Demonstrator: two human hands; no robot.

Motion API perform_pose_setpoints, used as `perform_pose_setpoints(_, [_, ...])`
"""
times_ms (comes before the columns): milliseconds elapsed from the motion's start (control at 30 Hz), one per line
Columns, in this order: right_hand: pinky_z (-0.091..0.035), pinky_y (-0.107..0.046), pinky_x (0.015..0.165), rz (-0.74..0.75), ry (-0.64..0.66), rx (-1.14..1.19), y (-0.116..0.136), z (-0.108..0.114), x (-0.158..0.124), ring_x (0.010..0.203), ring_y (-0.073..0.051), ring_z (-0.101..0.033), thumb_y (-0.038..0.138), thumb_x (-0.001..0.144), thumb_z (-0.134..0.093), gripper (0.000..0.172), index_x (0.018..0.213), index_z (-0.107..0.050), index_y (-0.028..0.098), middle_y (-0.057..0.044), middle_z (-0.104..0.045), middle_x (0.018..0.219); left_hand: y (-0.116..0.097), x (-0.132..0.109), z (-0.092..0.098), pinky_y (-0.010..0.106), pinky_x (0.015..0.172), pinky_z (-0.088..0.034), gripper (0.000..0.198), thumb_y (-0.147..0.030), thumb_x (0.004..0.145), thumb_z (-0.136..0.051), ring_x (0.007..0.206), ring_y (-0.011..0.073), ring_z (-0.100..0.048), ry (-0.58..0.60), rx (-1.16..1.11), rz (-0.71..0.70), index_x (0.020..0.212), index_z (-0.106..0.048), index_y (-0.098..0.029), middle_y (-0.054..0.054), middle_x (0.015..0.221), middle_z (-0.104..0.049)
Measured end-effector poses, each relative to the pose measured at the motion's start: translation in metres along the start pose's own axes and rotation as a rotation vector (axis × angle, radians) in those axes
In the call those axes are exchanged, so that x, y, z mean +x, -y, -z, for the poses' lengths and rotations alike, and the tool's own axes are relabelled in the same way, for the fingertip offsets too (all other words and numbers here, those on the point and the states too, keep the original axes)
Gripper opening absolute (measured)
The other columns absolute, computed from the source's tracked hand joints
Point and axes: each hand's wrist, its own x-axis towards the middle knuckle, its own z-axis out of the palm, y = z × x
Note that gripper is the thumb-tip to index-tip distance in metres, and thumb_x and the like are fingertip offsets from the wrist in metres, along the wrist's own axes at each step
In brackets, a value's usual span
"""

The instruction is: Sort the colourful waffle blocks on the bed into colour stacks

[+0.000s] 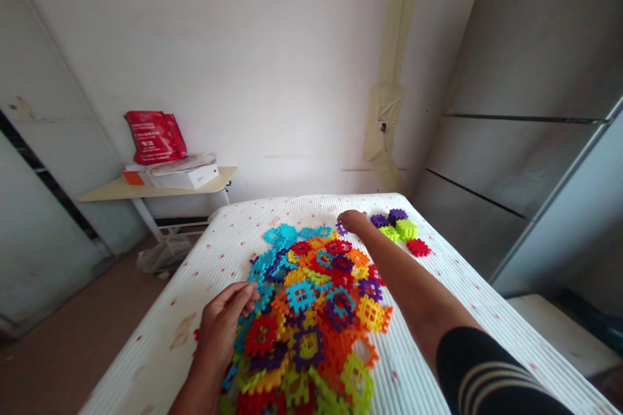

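A heap of flat, notched plastic tiles [311,311] in blue, red, orange, yellow, purple and green lies on a white ribbed table [462,311]. My left hand [224,324] rests on the heap's left edge, fingers spread over blue and red tiles. My right hand [353,220] reaches to the heap's far end and pinches a small purple tile [341,228]. Just right of that hand stand small sorted stacks: purple tiles [389,216], green tiles [400,230] and a red stack [418,247].
A low side table [111,191] at the left wall carries a red bag [154,136] and a white box [187,176]. A plastic bag lies on the floor under it. A grey cabinet [525,142] stands close on the right.
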Motion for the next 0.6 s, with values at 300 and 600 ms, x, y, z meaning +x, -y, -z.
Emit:
perform_pose_setpoints(300, [-0.047,-0.033,0.080,-0.148,-0.049,0.018,-0.004,-0.016,-0.002,0.104,-0.025,-0.059,0.035,0.080,-0.057,0.036,0.113,-0.060,0.020,-0.015,-0.062,0.113,0.001,0.000,-0.001,0.025,0.053,-0.040,0.040,-0.051,0.060,-0.069,0.057,0.0149,-0.052,0.000,0.001,0.006,0.078,-0.068,-0.014,0.004,0.065,-0.065])
perform_pose_setpoints(600, [-0.048,-0.031,0.077,-0.180,-0.039,0.053,0.006,-0.028,0.003,0.103,-0.025,-0.059,0.038,0.068,-0.068,0.045,0.109,-0.063,0.020,-0.012,-0.065,0.109,0.008,0.004,0.003,0.025,0.056,-0.042,0.040,-0.050,0.062,-0.069,0.060,0.0155,-0.054,0.010,0.015,0.008,0.080,-0.068,-0.014,0.005,0.069,-0.066])
